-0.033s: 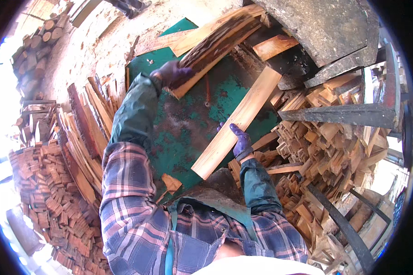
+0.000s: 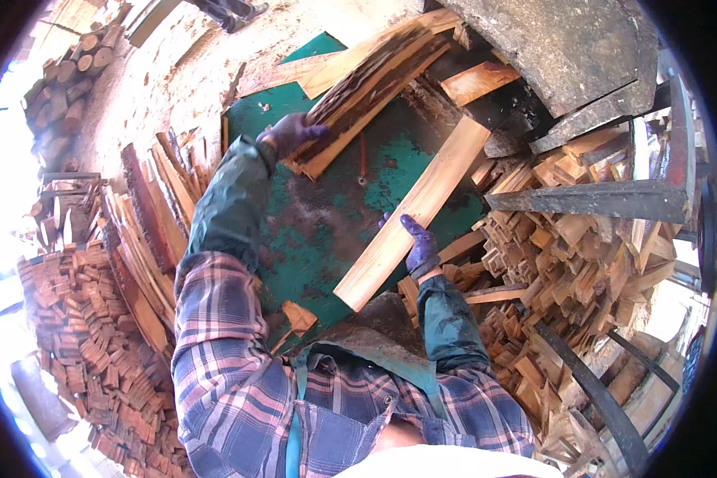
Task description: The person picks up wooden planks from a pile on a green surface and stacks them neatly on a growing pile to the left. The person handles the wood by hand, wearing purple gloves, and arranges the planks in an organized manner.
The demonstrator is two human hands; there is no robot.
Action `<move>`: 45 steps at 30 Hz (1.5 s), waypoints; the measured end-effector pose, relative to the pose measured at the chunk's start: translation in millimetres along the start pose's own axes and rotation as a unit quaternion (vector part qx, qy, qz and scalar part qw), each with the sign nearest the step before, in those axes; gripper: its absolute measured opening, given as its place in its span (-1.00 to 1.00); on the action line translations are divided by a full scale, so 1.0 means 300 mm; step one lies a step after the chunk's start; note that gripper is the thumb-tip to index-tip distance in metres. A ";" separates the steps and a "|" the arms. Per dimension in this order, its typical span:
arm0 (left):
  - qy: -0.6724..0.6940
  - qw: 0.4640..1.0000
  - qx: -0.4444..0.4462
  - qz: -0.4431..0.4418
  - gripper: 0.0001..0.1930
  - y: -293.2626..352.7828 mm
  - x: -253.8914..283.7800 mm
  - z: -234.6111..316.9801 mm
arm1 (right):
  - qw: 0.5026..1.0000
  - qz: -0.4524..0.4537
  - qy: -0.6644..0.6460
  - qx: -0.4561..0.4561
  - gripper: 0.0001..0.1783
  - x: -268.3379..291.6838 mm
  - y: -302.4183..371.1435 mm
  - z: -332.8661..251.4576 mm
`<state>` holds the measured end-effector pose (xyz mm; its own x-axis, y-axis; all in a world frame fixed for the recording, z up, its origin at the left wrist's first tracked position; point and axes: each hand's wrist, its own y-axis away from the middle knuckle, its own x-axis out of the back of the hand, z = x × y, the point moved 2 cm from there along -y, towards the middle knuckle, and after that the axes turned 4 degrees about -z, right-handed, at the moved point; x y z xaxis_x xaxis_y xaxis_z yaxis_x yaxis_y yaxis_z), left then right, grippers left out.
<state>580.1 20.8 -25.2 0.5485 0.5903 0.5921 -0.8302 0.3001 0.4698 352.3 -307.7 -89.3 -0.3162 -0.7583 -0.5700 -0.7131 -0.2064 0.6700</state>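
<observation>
In purple gloves, both my hands are on wood over a worn green work surface point(image 2: 299, 231). My left hand point(image 2: 293, 134) is closed on the near end of a long bark-edged slab point(image 2: 374, 76), its fingers lying over the dark bark. That slab slants away to the upper right. A pale, smooth-faced board point(image 2: 414, 211) is gripped at its middle by my right hand point(image 2: 420, 244). My thumb lies over its face, and fingertips show past its far edge. A small wood scrap point(image 2: 299, 317) rests near my apron.
Upright slabs point(image 2: 147, 215) lean at the left beside a stack of cut pieces point(image 2: 95, 334). A heap of split wood point(image 2: 566, 231) fills the right, crossed by a dark metal bar point(image 2: 589, 201). A grey stone-like slab point(image 2: 566, 48) and an orange-brown offcut point(image 2: 478, 82) are at the far right.
The bark-edged slab has shifted and rolled slightly, showing more of its pale edge. My left hand has moved a little with it. The pale board and my right hand have barely moved.
</observation>
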 end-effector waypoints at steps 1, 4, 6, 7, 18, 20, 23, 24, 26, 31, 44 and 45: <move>-0.078 0.995 0.029 0.047 -0.31 0.077 0.020 -0.020 | 1.000 0.022 0.018 0.002 -0.38 0.003 -0.006 0.006; -0.188 0.968 0.089 0.138 -0.37 0.317 0.114 -0.051 | 0.994 -0.004 0.107 0.034 -0.35 -0.009 -0.029 0.000; -0.063 0.984 0.091 0.141 -0.43 0.466 0.190 -0.057 | 0.923 0.086 0.368 0.067 -0.22 -0.020 -0.040 -0.020; 0.011 0.988 0.104 0.115 -0.44 0.549 0.191 -0.058 | 0.920 0.046 0.386 0.046 -0.22 -0.033 -0.041 -0.026; 0.291 0.952 -0.087 -0.042 -0.48 1.113 -0.348 0.274 | 0.869 -0.325 0.326 0.181 -0.47 -0.363 0.502 0.175; 0.237 0.961 -0.139 -0.036 -0.45 1.106 -0.431 0.379 | 0.943 -0.228 0.061 0.235 -0.45 -0.395 0.608 0.177; 0.353 0.909 -0.222 0.022 -0.60 0.997 -0.495 0.514 | 0.927 -0.048 0.136 0.345 -0.61 -0.267 0.766 0.012; 0.389 0.893 -0.228 -0.007 -0.69 0.951 -0.518 0.546 | 0.921 0.002 0.141 0.363 -0.57 -0.207 0.806 -0.079; 0.380 0.894 -0.235 -0.021 -0.71 0.855 -0.541 0.576 | 0.888 0.081 0.182 0.415 -0.47 -0.089 0.889 -0.312; 0.382 0.905 -0.180 0.044 -0.75 0.642 -0.557 0.412 | 0.849 0.120 0.220 0.466 -0.58 0.218 1.000 -1.064; -0.098 0.949 -0.031 0.299 -0.34 0.655 -0.280 0.027 | 0.499 0.419 0.532 0.541 -0.57 0.363 0.659 -1.452; -0.131 0.947 -0.016 0.294 -0.31 0.578 -0.249 0.047 | 0.451 0.364 0.528 0.621 -0.59 0.294 0.695 -1.351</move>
<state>396.5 18.1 21.4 -0.0079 0.4583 0.8888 -0.9999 0.0025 -0.0101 429.4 -668.3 192.7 -0.7427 -0.3535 0.5687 -0.6685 0.3433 -0.6597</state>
